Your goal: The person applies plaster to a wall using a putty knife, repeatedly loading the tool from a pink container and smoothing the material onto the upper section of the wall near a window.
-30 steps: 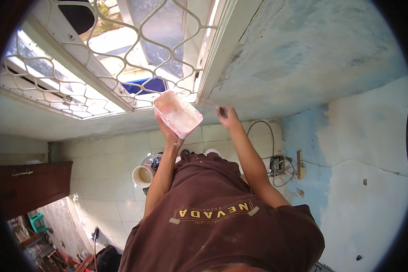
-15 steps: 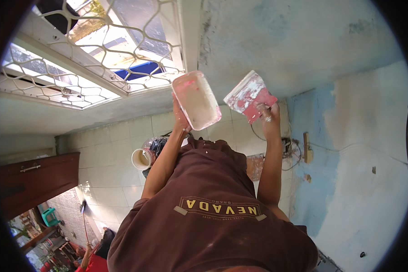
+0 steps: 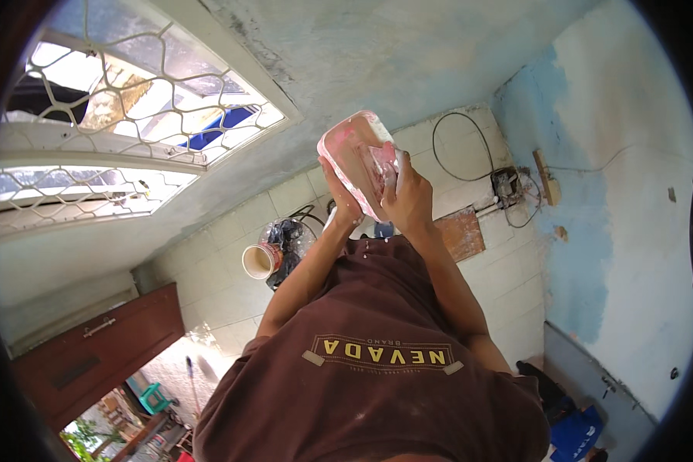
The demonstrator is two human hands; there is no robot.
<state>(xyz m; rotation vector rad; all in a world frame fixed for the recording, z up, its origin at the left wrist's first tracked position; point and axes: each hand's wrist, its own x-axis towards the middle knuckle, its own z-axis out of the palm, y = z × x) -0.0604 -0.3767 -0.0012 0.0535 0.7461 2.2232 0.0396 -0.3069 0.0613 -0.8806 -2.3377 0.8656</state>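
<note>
A rectangular plastic tub [image 3: 346,148], smeared white and pink, is tilted in front of my chest. My left hand [image 3: 342,199] is closed around its side and lower edge. Within the tub lies the pink-stained blade of a wide putty knife [image 3: 380,160], against the right inner side. My right hand [image 3: 410,194] grips the putty knife, its fingers spotted with white paste and covering the handle. Beyond both hands rises the patchy, pale-plastered wall [image 3: 377,54].
A grilled window [image 3: 154,92] stands at upper left. On the tiled floor are a cream bucket [image 3: 260,262], a black plastic bag [image 3: 286,246], a looped cable [image 3: 436,138] and a brown board [image 3: 460,235]. A dark red door [image 3: 108,339] is at left; a blue bag [image 3: 577,435] lies lower right.
My right hand has moved left and brought the putty knife from beside the tub into it. The tub has shifted slightly right, and the whole view has turned.
</note>
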